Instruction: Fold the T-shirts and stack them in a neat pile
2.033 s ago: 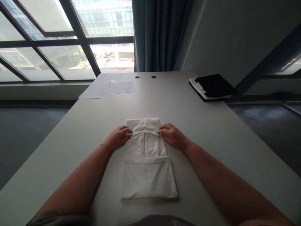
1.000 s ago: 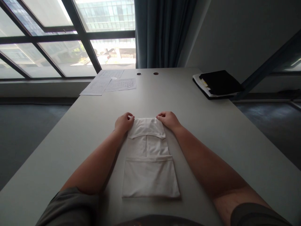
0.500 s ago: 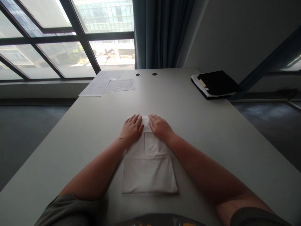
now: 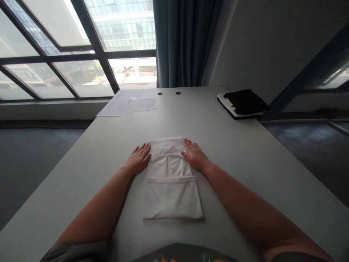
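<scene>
A folded white cloth garment (image 4: pixel 171 198) lies flat on the table in front of me, its near part a wide rectangle and its far end folded over into a narrower band. A seam runs down its middle section. My left hand (image 4: pixel 139 157) rests flat at the far left edge of the cloth, fingers stretched out and touching it. On the opposite side my right hand (image 4: pixel 195 154) lies with extended fingers against the far right edge. Neither hand grips anything. What kind of garment it is, I cannot tell.
The white table (image 4: pixel 231 189) reaches toward a window and a blue curtain (image 4: pixel 184 43). Printed paper sheets (image 4: pixel 113 106) lie at its far left. A black folder (image 4: pixel 247 102) with papers sits at the far right. Two round cable holes are near the back edge.
Both hands have slid outward, from on top of the cloth's far end to its left and right edges. The folded far band is now uncovered. The view has tilted slightly upward.
</scene>
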`<state>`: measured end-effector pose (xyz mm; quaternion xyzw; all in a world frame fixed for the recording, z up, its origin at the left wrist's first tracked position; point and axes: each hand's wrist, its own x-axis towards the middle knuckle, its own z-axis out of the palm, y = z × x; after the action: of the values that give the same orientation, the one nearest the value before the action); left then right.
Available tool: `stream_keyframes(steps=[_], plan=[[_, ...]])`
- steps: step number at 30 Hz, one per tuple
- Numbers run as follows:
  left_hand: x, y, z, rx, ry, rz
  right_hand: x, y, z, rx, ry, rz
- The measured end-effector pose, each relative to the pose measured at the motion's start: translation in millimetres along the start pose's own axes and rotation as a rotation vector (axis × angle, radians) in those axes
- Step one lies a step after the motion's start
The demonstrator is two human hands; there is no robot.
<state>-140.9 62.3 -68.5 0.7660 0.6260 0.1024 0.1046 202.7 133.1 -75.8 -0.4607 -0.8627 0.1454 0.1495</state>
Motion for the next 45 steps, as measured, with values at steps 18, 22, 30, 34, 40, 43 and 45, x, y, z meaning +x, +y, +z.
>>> stream_keyframes(steps=[18,22,30,34,40,43,45], plan=[[-154,80,-2.2,0.006,0.224,0.546,-164,-59,-23,0.212,0.032,-0.63],[-147,81,-3.6,0.009,0.232,0.515,-157,-55,-21,0.315,0.048,-0.546],[-170,83,-18.2,-0.053,0.315,0.537,-179,-53,-41,0.378,-0.053,-0.541],[-183,99,-33.9,-0.152,0.345,0.432,-189,-63,-63,0.558,-0.146,-0.271],[-143,113,-64.0,-0.271,0.356,0.222,-150,-63,-91,0.872,-0.186,0.093],[-97,108,-60.8,-0.256,0.311,0.124,-120,-52,-89,0.793,-0.156,0.189],[-67,100,-47.5,-0.226,0.276,0.058,-104,-42,-80,0.597,-0.097,0.236]])
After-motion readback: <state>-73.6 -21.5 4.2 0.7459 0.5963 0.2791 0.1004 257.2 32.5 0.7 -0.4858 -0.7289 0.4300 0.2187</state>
